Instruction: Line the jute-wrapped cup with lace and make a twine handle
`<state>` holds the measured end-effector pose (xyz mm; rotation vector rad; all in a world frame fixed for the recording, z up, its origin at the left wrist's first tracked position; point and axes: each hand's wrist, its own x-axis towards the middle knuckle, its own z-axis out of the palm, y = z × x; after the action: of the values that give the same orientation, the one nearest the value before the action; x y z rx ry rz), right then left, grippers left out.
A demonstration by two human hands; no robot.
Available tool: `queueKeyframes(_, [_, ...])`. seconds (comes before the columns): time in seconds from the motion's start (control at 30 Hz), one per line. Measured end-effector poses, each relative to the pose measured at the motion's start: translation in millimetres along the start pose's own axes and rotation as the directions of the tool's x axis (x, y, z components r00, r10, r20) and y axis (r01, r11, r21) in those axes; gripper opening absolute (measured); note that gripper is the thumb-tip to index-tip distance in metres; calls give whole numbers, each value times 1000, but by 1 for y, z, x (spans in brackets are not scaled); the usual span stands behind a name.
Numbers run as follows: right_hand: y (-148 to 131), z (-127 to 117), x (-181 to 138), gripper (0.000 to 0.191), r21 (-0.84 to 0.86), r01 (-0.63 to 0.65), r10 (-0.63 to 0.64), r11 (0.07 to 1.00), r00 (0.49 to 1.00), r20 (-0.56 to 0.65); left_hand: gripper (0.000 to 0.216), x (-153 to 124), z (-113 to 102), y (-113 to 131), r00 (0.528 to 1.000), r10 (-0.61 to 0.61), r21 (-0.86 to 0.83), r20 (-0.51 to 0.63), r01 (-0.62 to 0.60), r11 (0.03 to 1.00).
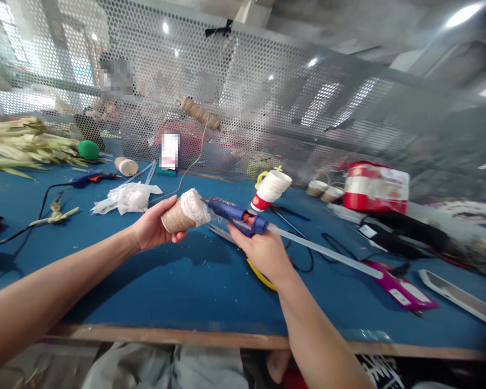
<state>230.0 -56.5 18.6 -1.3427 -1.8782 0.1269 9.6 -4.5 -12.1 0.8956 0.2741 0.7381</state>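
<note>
My left hand (154, 224) is wrapped round a twine-covered cup (178, 216), tilted on its side, with white lace about its end. In my right hand (265, 251) is a blue glue gun (237, 213), its nozzle pointing left at the lace. Whether the nozzle touches the lace I cannot tell. A long translucent glue stick (328, 251) juts from the gun's back. Beneath my right hand lie scissors with yellow handles (261, 274), partly hidden by the hand.
Behind the cup lies crumpled white lace (127, 198). A second glue gun (91, 178) rests at the left. Stacked paper cups (271, 189) stand past my right hand, with a red-and-white package (375, 187) farther right. A twine spool (200, 113) hangs on the perforated metal screen (247, 81).
</note>
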Motion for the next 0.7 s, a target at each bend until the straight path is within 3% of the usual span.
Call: queueKeyframes(0.7, [0,-1,-2,11,-27,-32,32,999,999,11,44,0,-4,9,999,30,49,-26,-29,998])
